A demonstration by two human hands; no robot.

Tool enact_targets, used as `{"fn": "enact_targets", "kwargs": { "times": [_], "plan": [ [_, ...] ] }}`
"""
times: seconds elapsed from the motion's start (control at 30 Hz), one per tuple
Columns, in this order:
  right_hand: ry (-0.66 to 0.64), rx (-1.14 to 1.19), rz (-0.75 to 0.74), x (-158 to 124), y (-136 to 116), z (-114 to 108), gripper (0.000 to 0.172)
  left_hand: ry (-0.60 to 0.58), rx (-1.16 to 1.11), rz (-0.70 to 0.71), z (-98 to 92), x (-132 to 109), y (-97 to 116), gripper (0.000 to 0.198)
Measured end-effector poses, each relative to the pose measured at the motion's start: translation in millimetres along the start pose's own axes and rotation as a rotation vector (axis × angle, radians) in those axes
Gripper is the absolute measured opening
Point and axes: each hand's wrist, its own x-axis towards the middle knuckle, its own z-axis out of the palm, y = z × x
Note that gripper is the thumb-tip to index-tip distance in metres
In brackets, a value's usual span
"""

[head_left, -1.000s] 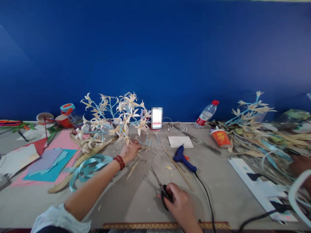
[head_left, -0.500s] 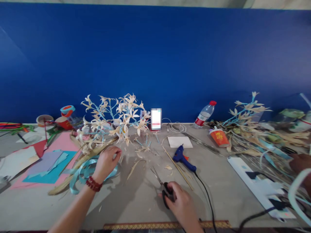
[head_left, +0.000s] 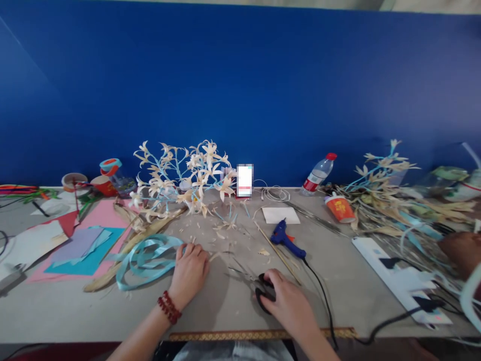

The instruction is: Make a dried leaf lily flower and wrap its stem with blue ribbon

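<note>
The two hands are well apart, low over the near half of the bench (head_left: 225,311). The right hand (head_left: 287,301) is closed around the black handles of the scissors (head_left: 256,278), whose blades stand slightly parted and point left, toward the other hand. The left hand (head_left: 191,268), a red beaded bracelet (head_left: 170,307) on its wrist, lies palm down with fingers bent, at the right edge of a looped light-blue ribbon (head_left: 130,286); whether it grips anything under the fingertips, I cannot tell. Between and beyond the hands lie pale scraps and short blue stems. Just right of the scissors are a thin stick (head_left: 278,253) and a blue glue gun (head_left: 287,240), its nozzle pointing away from the person. Left of the ribbon, a long dried leaf (head_left: 101,284) runs beside overlapping pink, blue and lavender sheets. Farther back stands a spray of cream flowers (head_left: 205,175) on blue stems, with a pixelated screen (head_left: 245,180) next to it. A white card (head_left: 280,215) lies behind the glue gun, and beyond are a tilted bottle (head_left: 317,175) and an orange cup (head_left: 340,208). At the right, a power strip (head_left: 394,276) lies near another person's hand (head_left: 460,253). A blue wall (head_left: 240,90) rises behind everything
</note>
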Motion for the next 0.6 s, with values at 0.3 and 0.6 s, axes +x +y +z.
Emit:
{"fn": "enact_targets", "kwargs": {
  "times": [0.3,0.6],
  "plan": [
    [0.111,0.590,0.122,-2,7,15,0.025,0.132,-0.577,-0.106,1.1,-22,3,0.015],
    [-0.025,1.607,0.307,19,-62,22,0.039,-0.341,-2.037,-0.518,12.5,-32,56,0.020]
  ]
}}
